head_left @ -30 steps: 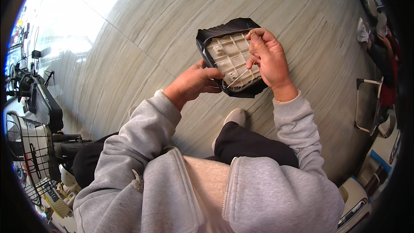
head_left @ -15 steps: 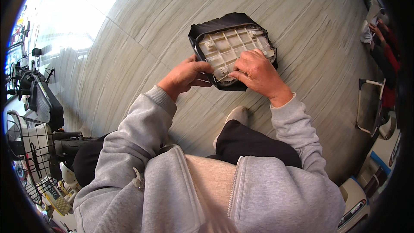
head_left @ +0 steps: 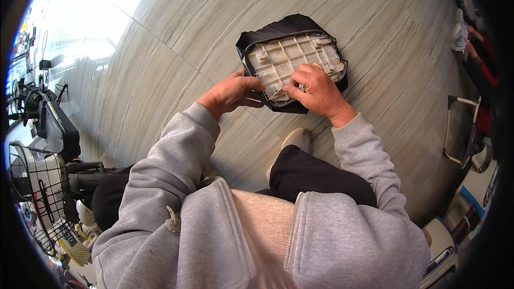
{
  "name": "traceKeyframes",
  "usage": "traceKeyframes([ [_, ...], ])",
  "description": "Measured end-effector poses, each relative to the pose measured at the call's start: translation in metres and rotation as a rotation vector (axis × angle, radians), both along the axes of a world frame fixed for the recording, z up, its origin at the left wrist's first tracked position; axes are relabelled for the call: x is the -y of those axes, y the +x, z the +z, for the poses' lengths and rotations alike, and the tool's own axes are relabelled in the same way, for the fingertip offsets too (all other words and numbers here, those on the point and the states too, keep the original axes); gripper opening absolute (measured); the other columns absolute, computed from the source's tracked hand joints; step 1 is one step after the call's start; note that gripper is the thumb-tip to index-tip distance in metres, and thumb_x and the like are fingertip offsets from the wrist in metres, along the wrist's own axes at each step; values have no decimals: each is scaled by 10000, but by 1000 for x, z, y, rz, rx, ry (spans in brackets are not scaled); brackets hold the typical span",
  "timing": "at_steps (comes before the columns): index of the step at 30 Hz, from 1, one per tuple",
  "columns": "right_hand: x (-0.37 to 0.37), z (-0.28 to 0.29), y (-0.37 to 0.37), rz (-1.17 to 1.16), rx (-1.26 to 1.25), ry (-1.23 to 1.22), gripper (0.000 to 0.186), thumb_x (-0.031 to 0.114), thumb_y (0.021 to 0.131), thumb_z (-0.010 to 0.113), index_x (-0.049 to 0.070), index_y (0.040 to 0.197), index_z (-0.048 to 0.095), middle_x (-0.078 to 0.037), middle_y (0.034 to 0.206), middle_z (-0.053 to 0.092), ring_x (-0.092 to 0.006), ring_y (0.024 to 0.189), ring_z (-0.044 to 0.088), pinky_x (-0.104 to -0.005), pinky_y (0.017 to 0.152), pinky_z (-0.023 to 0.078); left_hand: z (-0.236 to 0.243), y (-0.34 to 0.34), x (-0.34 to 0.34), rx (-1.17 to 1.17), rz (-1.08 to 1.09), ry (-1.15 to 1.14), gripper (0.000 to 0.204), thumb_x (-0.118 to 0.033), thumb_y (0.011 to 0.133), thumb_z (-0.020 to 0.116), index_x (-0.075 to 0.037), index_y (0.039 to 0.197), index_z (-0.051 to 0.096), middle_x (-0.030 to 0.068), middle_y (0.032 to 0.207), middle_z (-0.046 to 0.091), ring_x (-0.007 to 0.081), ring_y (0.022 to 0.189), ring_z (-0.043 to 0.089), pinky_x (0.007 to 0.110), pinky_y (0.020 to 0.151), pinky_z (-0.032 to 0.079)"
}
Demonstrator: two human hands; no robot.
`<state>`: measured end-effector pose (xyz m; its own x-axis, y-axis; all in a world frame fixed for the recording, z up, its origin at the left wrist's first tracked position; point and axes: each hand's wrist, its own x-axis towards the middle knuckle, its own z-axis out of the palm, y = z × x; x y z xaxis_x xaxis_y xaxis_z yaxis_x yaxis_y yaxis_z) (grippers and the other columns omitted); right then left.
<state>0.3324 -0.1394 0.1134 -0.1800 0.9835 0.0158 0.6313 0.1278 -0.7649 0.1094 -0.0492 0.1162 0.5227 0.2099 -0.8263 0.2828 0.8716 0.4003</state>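
A padded seat-like piece [head_left: 288, 28], with a black cover wrapped round a cream ribbed plastic base [head_left: 280, 55], is face up in front of me. My left hand [head_left: 233, 94] grips its lower left edge, thumb on the rim. Over the lower middle of the base, my right hand [head_left: 310, 88] is curled closed, pinching a thin white cord [head_left: 277, 92] that runs toward the lower left corner. Part of the base is hidden under that hand.
Pale veined floor tiles [head_left: 176, 32] surround me. At left are a black wire basket [head_left: 40, 192] and black vehicle parts [head_left: 56, 123]. At right are another person in red [head_left: 479, 75], a metal frame [head_left: 455, 128] and pale equipment [head_left: 444, 246]. My shoe [head_left: 297, 139] rests below the piece.
The piece and my left hand have shifted up and left. My right hand has dropped from a raised pinch down onto the base, fingers curled over it.
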Motion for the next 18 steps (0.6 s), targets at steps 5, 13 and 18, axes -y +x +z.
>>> traceKeyframes([
  [5,1,-2,-1,-12,2,-13,257,232,782,762,64,733,574,-85,754,546,-305,732,550,-408,741,437,-4,0,2,-15,21,-5,394,-129,854,620,-13,1221,530,121,1078,656,248,934,677,428,833,585],
  [13,-1,-4,-3,-26,83,119,229,191,811,740,58,916,588,-105,858,596,-313,823,586,-413,790,454,-8,-1,2,1,-2,-4,493,-116,862,610,-69,1322,440,124,1196,607,270,1043,639,500,915,536],
  [18,6,-9,-7,-256,-265,-146,230,116,915,626,11,1081,506,-149,955,626,-325,897,608,-405,808,486,-13,-1,3,27,43,-25,517,-94,863,598,-74,1344,410,120,1222,587,279,1073,626,519,924,526],
])
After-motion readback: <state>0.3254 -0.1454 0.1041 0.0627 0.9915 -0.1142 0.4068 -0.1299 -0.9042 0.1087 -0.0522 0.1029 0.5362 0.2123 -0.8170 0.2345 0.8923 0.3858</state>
